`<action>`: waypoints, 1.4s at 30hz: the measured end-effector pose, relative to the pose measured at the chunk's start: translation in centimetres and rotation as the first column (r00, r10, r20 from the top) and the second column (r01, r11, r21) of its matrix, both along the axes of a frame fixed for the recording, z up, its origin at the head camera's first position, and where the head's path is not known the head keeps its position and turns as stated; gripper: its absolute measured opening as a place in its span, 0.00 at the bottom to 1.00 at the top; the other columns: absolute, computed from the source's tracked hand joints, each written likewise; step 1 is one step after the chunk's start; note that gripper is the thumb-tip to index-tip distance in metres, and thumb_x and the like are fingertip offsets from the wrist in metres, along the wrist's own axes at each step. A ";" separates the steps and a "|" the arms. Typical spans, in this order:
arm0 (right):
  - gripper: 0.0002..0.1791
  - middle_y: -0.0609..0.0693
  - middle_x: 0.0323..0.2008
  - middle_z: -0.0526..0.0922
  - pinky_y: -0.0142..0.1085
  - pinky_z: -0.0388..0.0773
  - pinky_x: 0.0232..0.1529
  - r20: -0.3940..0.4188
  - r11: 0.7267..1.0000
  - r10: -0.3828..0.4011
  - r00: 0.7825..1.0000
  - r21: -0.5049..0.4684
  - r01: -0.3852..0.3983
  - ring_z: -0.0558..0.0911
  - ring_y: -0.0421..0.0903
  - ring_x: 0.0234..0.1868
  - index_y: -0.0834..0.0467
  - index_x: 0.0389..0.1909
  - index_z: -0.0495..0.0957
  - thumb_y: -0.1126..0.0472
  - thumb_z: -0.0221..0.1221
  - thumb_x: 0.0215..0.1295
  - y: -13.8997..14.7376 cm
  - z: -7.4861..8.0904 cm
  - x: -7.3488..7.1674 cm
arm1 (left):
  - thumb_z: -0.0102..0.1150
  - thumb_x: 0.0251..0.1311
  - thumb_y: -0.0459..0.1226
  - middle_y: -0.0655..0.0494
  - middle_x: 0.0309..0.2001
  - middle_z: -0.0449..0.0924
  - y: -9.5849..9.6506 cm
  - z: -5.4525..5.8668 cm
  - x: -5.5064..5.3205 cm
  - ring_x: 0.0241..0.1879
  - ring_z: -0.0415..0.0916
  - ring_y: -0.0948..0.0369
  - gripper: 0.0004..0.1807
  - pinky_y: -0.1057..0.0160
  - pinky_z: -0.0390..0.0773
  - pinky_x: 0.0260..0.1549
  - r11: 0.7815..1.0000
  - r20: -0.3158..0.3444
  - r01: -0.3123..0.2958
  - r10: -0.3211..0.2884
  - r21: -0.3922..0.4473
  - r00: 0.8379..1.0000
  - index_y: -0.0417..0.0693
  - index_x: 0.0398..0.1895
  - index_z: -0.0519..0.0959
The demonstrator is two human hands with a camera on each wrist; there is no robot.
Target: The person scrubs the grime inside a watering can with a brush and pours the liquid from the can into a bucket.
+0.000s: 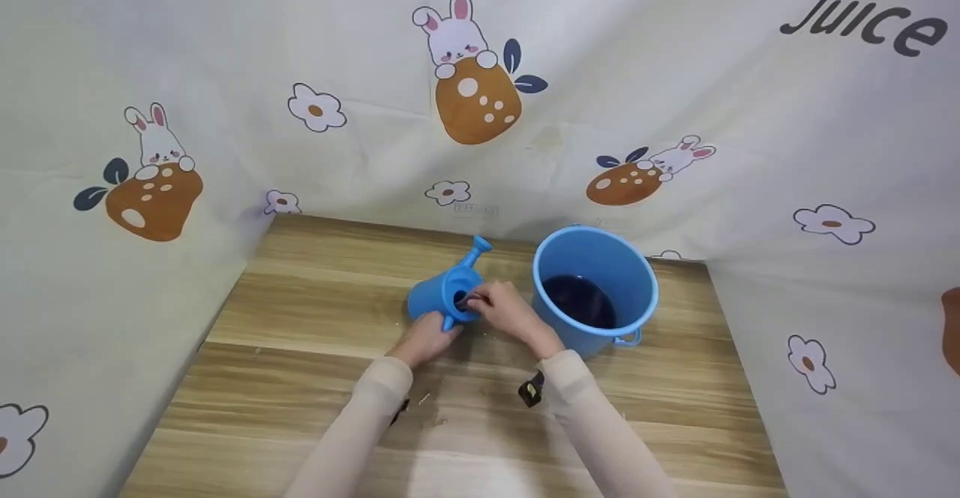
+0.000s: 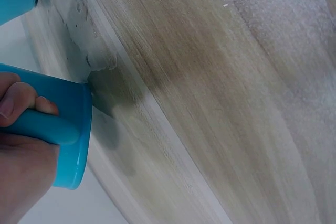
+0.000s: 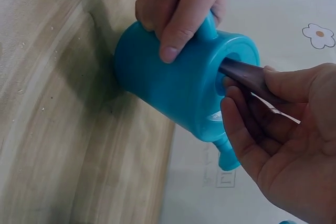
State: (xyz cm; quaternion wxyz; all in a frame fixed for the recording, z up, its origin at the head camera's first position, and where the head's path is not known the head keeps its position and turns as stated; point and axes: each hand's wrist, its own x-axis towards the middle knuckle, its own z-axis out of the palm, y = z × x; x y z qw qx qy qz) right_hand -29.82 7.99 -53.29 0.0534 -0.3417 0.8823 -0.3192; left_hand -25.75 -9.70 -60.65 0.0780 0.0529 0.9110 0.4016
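Observation:
A blue toy watering can (image 1: 429, 300) is tilted over the wooden table, its spout (image 1: 472, 254) pointing away to the back right. My left hand (image 1: 425, 339) grips the can by its handle (image 2: 50, 125), fingers wrapped around it. At the can's round opening, my right hand (image 1: 510, 312) pinches a dark purplish-brown strip (image 3: 251, 76) between thumb and fingers. One end of that strip is inside the opening and hidden; what it is exactly, I cannot tell. The right wrist view shows the left thumb (image 3: 170, 53) lying against the can's side.
A blue bucket (image 1: 596, 253) with dark liquid (image 1: 579, 301) in its bottom stands right of the can, close to my right forearm. Small wet patches (image 2: 97, 59) and pale crumbs lie on the table (image 1: 300, 318). Printed fabric walls (image 1: 360, 160) enclose the back and sides.

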 end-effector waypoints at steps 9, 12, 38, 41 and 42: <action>0.10 0.56 0.42 0.88 0.42 0.80 0.48 0.094 0.999 -0.041 0.995 0.006 0.041 0.85 0.49 0.45 0.61 0.43 0.86 0.63 0.56 0.71 0.5 0.4 0.2 | 0.54 0.65 0.41 0.64 0.16 0.55 0.1 -0.1 0.0 0.18 0.58 0.64 0.22 0.65 0.62 0.22 1.000 0.017 0.006 -0.006 -0.009 1.000 0.56 0.15 0.58; 0.11 0.56 0.43 0.88 0.41 0.80 0.46 0.113 0.999 -0.045 0.993 -0.007 0.046 0.84 0.47 0.43 0.61 0.44 0.86 0.63 0.56 0.71 0.7 0.7 0.3 | 0.54 0.65 0.41 0.64 0.15 0.55 0.1 -0.1 0.0 0.18 0.58 0.64 0.22 0.65 0.61 0.22 1.000 0.007 0.002 -0.002 -0.005 1.000 0.56 0.15 0.58; 0.09 0.43 0.21 0.71 0.29 0.65 0.28 0.141 0.993 -0.104 0.984 -0.038 0.110 0.68 0.38 0.23 0.61 0.31 0.82 0.62 0.57 0.70 2.0 2.6 0.3 | 0.54 0.65 0.41 0.64 0.17 0.55 -0.1 -0.3 -0.2 0.20 0.59 0.63 0.21 0.64 0.60 0.24 1.000 0.006 0.015 -0.015 -0.008 1.000 0.56 0.16 0.59; 0.09 0.43 0.21 0.72 0.29 0.65 0.27 0.145 0.993 -0.100 0.984 -0.042 0.107 0.68 0.38 0.23 0.61 0.32 0.83 0.63 0.57 0.70 2.2 2.6 0.3 | 0.53 0.66 0.41 0.64 0.17 0.55 0.0 -0.4 -0.2 0.20 0.59 0.63 0.20 0.64 0.60 0.23 1.000 0.014 0.014 -0.014 -0.003 1.000 0.56 0.16 0.59; 0.10 0.43 0.21 0.72 0.29 0.65 0.28 0.146 0.993 -0.100 0.984 -0.041 0.107 0.68 0.38 0.23 0.61 0.32 0.83 0.63 0.57 0.71 2.2 2.7 0.4 | 0.53 0.66 0.41 0.64 0.17 0.55 0.1 -0.4 -0.2 0.20 0.59 0.63 0.20 0.64 0.61 0.23 1.000 0.018 0.013 -0.013 -0.001 1.000 0.56 0.16 0.59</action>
